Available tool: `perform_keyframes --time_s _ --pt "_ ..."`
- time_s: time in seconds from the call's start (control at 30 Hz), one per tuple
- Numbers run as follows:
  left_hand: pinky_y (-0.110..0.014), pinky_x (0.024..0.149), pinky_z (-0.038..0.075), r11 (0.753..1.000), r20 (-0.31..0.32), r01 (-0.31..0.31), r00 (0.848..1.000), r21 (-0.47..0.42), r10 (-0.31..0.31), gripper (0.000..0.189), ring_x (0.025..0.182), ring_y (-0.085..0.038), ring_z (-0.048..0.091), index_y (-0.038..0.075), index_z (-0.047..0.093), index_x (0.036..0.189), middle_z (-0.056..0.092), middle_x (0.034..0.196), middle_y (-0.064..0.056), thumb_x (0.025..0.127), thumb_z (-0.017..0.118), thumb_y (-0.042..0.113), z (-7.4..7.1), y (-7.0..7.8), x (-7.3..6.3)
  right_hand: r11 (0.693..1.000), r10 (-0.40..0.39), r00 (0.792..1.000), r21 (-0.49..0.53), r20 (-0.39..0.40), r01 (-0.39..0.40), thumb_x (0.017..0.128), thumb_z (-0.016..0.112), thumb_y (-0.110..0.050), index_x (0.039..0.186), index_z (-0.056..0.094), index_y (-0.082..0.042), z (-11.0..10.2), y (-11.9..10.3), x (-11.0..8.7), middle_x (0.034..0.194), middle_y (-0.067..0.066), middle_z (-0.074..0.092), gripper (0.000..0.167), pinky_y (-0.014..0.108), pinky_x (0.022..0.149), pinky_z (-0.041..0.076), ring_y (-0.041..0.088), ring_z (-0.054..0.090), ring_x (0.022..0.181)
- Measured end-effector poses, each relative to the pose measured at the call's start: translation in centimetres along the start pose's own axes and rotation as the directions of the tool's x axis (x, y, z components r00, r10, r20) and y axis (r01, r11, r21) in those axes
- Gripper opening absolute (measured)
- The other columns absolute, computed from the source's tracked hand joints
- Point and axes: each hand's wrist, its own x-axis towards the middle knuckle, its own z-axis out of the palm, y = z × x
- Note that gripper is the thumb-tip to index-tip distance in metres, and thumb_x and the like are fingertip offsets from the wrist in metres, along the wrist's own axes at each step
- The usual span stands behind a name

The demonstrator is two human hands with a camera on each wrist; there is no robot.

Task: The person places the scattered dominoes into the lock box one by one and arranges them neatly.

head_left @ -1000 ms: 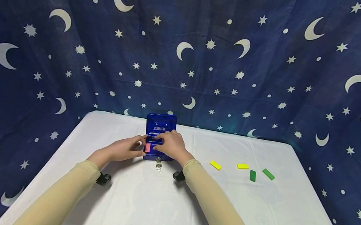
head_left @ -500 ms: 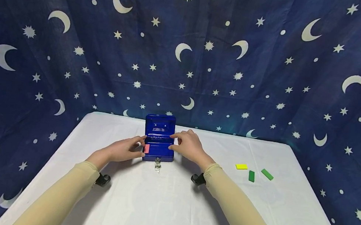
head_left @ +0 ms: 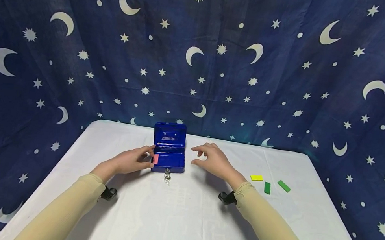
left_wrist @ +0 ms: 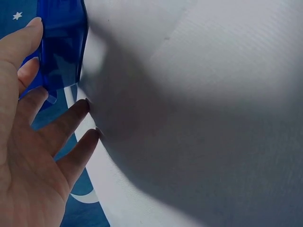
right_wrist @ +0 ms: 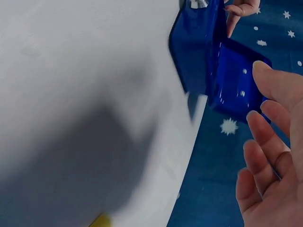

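A blue metal cash box stands with its lid raised at the table's far side. Inside at the left lies a pink block. Keys hang from the lock in front. My left hand holds the box's left side, thumb at the front corner and index finger near the hinge; in the left wrist view the other fingers spread behind. To the right of the box, my right hand hovers apart from it, empty, thumb and fingers parted and loosely bent.
On the white table, right of my right wrist, lie a yellow block and two green blocks, one dark and one lighter. A starry blue curtain hangs behind the table.
My right hand has left the inside of the box and moved right, clear of its edge. The nearer yellow block is now hidden behind my right wrist. My left hand has stayed put.
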Motion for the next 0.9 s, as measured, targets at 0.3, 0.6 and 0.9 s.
perform_keyframes --time_s 0.3,0.6,0.9 --pt "-0.060 0.111 0.036 1.000 0.005 0.000 1.000 -0.003 0.000 0.048 0.138 -0.034 0.046 0.019 0.054 0.134 0.036 0.162 -0.007 0.098 0.065 0.048 0.0 -0.1 0.0 0.996 0.059 0.998 0.064 0.028 -0.061 0.088 0.080 -0.032 0.136 0.065 -0.019 -1.6 3.5 -3.2 0.115 0.006 0.068 0.052 0.045 0.093 0.046 0.021 0.055 0.108" --pt "-0.058 0.111 0.037 1.000 0.009 0.001 1.000 -0.012 -0.001 0.065 0.137 -0.035 0.050 0.014 0.043 0.150 0.049 0.152 -0.011 0.098 0.065 0.047 -0.2 0.0 -0.4 0.989 0.131 0.991 0.068 0.037 -0.134 0.089 0.080 -0.033 0.141 0.061 -0.018 -2.8 6.3 -5.7 0.119 0.002 0.067 0.057 0.050 0.099 0.044 0.024 0.053 0.118" --pt "-0.058 0.111 0.036 1.000 0.021 0.008 1.000 -0.009 -0.008 0.076 0.137 -0.034 0.049 0.012 0.033 0.157 0.055 0.145 -0.009 0.098 0.064 0.049 -0.1 0.1 -0.3 0.990 0.136 0.989 0.025 0.064 -0.137 0.085 0.083 -0.034 0.141 0.061 -0.016 -3.4 8.7 -7.8 0.122 0.003 0.068 0.063 0.054 0.104 0.041 0.029 0.053 0.122"
